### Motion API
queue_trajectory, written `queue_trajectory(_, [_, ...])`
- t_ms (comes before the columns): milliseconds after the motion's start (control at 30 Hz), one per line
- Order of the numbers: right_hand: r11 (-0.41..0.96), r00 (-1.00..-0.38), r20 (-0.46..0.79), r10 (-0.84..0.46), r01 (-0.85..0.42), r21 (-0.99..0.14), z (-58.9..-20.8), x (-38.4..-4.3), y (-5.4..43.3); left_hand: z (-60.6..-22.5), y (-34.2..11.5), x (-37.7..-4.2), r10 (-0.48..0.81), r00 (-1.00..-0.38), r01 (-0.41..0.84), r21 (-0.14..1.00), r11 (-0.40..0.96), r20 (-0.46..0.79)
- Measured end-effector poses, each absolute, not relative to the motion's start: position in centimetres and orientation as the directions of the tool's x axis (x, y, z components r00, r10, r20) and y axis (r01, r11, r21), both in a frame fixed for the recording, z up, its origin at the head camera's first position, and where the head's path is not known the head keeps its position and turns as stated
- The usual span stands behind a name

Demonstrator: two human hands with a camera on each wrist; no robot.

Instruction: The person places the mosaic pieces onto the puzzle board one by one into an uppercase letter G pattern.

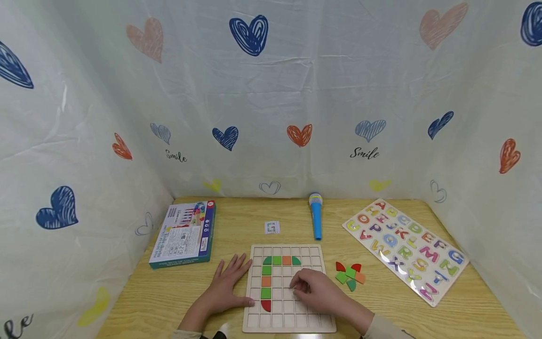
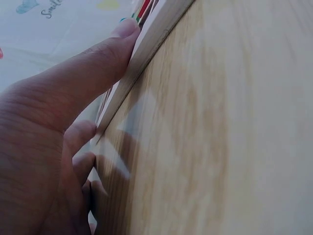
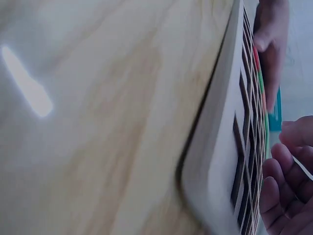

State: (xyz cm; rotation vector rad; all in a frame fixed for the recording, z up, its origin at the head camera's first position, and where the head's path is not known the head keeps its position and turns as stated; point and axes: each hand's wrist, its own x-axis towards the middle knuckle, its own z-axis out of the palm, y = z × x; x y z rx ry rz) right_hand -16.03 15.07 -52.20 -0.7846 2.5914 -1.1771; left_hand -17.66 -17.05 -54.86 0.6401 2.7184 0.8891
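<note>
A pale wooden grid board (image 1: 288, 320) lies on the table, with green, orange and red pieces in its top row and left column. My left hand (image 1: 223, 288) rests flat at the board's left side, fingers spread. Its thumb (image 2: 105, 58) lies against the board's edge in the left wrist view. Over the board's right half is my right hand (image 1: 317, 292), fingers curled in toward the thumb. In the right wrist view the curled fingers (image 3: 281, 169) hover beside the grid, and no piece shows between them and the thumb.
Several loose pieces (image 1: 350, 273) lie right of the board. A small pattern card (image 1: 272, 228) and a blue toy microphone (image 1: 316, 219) sit behind it. At the left is a flat box (image 1: 182, 235); at the right, an alphabet board (image 1: 406, 249). A heart-print curtain (image 1: 271, 103) surrounds the table.
</note>
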Motion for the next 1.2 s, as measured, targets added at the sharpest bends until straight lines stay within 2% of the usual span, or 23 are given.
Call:
queue_trajectory(200, [0.595, -0.902, 0.056, -0.429, -0.328, -0.734, -52.3, -16.6, 19.1, -54.7, -17.0, -17.6, 0.466, -0.882, 0.337, 0.601, 0.725, -0.068])
queue_trajectory(400, [0.676, -0.942, 0.084, -0.326, -0.294, -0.676, -52.4, -16.6, 22.8, -54.7, -17.1, -17.6, 0.471, -0.88, 0.342, 0.603, 0.721, -0.063])
queue_trajectory(700, [0.769, -0.977, 0.057, -0.203, -0.196, -0.608, -52.8, -16.4, 25.2, -55.2, -17.2, -17.8, 0.47, -0.881, 0.348, 0.593, 0.726, -0.058])
queue_trajectory(867, [0.81, -0.98, 0.014, -0.196, -0.17, -0.561, -52.5, -16.4, 25.0, -55.1, -17.1, -17.7, 0.472, -0.88, 0.348, 0.595, 0.725, -0.06])
queue_trajectory(1200, [0.789, -0.955, 0.03, -0.294, -0.26, -0.556, -52.3, -16.5, 24.9, -54.7, -17.0, -17.6, 0.47, -0.881, 0.34, 0.609, 0.717, -0.062])
